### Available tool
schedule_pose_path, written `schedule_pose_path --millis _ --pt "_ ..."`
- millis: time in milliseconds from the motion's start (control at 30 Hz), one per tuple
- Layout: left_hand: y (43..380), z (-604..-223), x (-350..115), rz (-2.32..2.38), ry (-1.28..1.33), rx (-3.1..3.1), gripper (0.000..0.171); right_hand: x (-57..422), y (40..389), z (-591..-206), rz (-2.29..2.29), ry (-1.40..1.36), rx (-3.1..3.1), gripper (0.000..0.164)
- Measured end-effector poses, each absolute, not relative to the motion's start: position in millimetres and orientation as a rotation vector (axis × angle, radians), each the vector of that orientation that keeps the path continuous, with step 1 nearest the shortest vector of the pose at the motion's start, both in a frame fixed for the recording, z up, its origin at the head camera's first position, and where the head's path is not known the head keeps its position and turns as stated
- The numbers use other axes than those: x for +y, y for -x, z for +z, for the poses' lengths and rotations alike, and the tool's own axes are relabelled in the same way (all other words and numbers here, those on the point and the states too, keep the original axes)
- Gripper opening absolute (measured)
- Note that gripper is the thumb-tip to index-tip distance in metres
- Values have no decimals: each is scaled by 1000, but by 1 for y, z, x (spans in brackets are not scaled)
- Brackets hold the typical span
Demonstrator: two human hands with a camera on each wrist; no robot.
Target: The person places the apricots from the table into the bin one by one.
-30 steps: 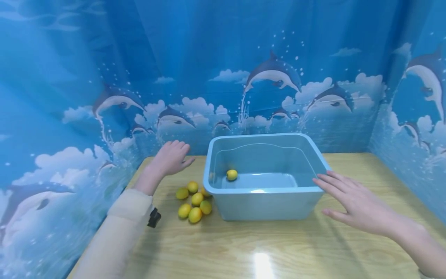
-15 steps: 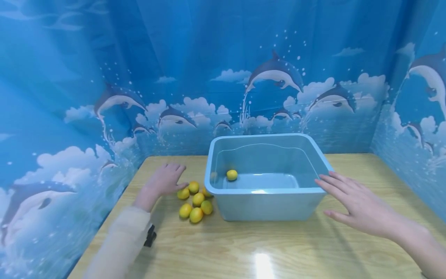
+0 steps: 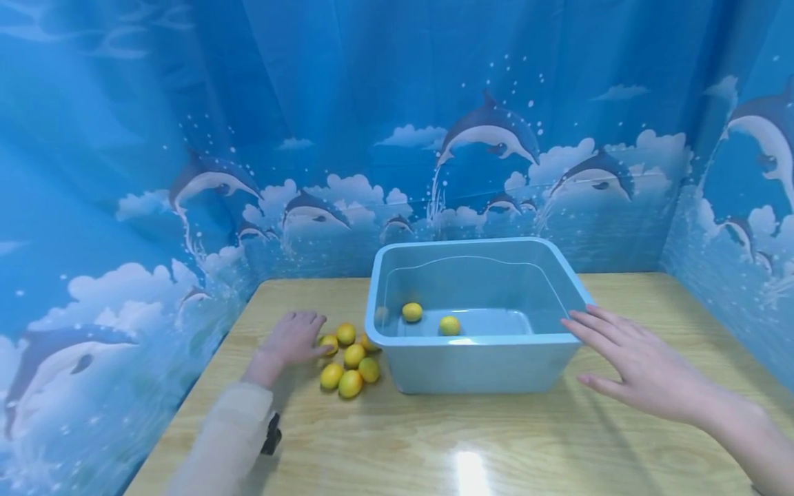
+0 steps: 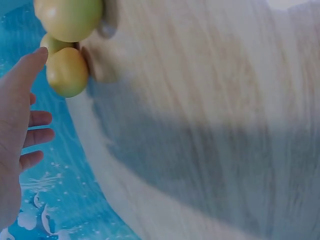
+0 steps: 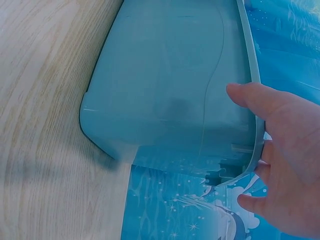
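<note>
Several small yellow-orange citrus fruits (image 3: 350, 384), some tinged green, lie in a cluster on the wooden table. My left hand (image 3: 293, 342) is at the cluster's left edge, its thumb overlapping one citrus fruit (image 3: 329, 342). In the left wrist view the thumb stretches toward a fruit (image 4: 67, 72), with the other fingers spread apart from it. A light-blue plastic bin (image 3: 480, 365) stands right of the cluster, with two more fruits (image 3: 449, 326) on its floor. My right hand (image 3: 639, 365), fingers extended, lies at the bin's right front corner, fingertips right at the rim.
The wooden table (image 3: 372, 441) extends around the bin and fruit. A blue curtain (image 3: 347, 103) printed with dolphins and clouds closes off the back and both sides. A small black device (image 3: 271, 434) sits at the left sleeve's cuff.
My left hand has come down and closer to the fruit cluster. A second citrus fruit now shows on the bin floor, where one was visible before. My right hand stays at the bin's corner.
</note>
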State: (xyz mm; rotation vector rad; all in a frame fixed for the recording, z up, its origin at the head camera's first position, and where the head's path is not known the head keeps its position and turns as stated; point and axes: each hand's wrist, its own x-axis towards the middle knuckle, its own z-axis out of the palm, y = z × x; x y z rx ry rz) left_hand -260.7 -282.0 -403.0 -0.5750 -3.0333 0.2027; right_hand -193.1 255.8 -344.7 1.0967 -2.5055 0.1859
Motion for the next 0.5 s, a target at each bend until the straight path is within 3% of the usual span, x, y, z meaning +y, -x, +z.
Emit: schedule_pose_path --millis 500 --pt "259 -417 -277 172 562 -3066 58 257 192 -344 175 -1088 -2508 78"
